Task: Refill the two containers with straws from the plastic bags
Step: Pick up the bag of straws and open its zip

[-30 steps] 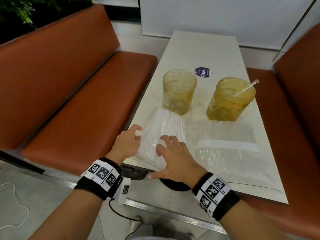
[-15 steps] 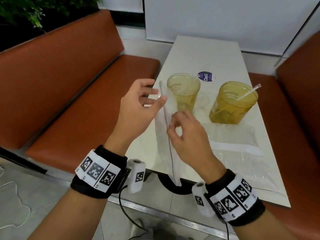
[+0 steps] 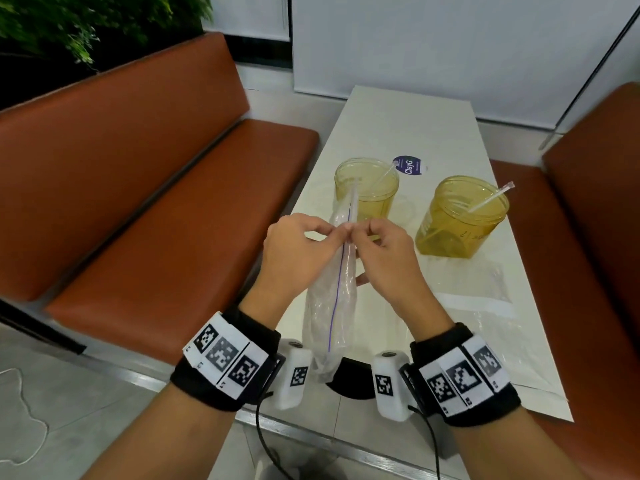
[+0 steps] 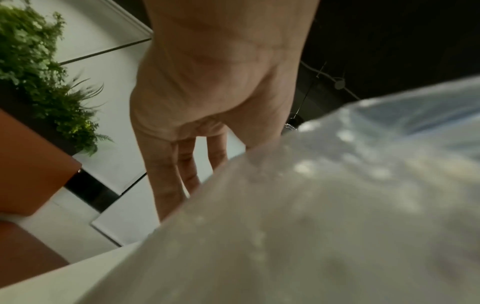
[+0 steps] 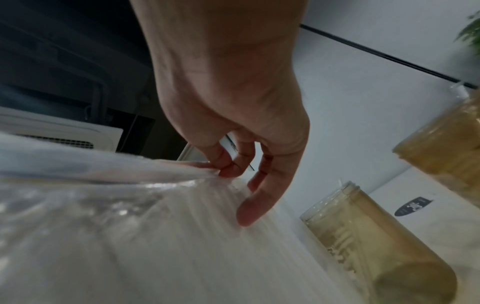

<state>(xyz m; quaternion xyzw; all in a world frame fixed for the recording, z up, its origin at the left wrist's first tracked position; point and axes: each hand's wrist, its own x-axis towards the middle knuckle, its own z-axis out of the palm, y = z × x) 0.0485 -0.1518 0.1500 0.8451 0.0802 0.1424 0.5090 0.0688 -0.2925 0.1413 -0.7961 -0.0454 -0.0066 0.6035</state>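
A clear zip bag of white straws (image 3: pixel 332 299) stands on edge above the table's near end, its purple seal line facing me. My left hand (image 3: pixel 298 244) and right hand (image 3: pixel 384 247) pinch the top seal from either side. In the wrist views the bag (image 4: pixel 311 216) (image 5: pixel 116 226) fills the lower frame, and my right hand's fingers (image 5: pixel 228 164) nip its rim. Two yellow translucent containers (image 3: pixel 367 188) (image 3: pixel 462 216) stand behind, each holding a straw. A second bag of straws (image 3: pixel 485 306) lies flat on the table at right.
The narrow white table (image 3: pixel 408 123) runs away from me between two orange benches (image 3: pixel 145 188) (image 3: pixel 595 237). A round blue sticker (image 3: pixel 408 165) sits behind the left container. Plants (image 3: pixel 86 26) grow behind the left bench.
Both hands lifted the left bag off the table and turned it on edge. They have now come together at its seal, pinching it from both sides.
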